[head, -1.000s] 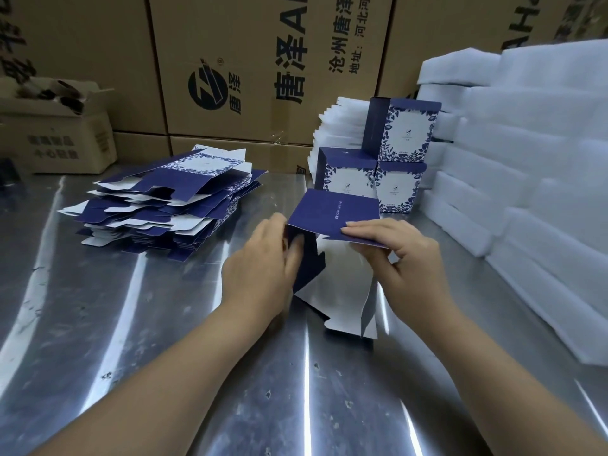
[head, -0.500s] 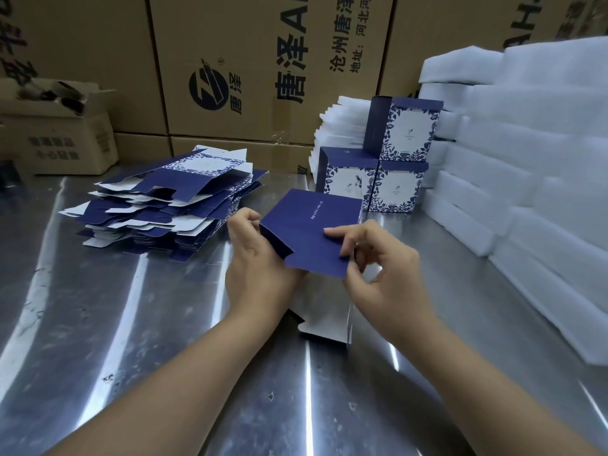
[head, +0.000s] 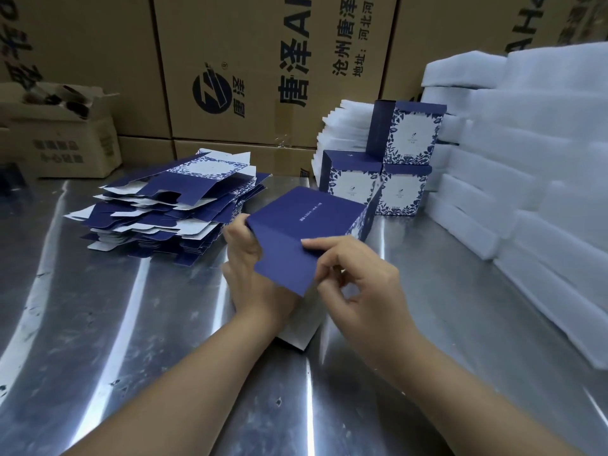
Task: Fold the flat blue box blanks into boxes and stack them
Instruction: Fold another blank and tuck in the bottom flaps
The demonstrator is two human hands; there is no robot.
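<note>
Ok, left hand [head: 250,278]: you grip the box blank [head: 296,232] edge, bracing it.
right hand [head: 362,284]: you pinch its flap to crease it.
finished boxes [head: 399,179]: stacked behind, clear of folding.

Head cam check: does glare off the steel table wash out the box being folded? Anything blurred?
Head view: bright streaks cross the metal table, but the half-folded box is clear of them; its small white print is too soft to read; the white foam sheets are nearly blown out.
</note>
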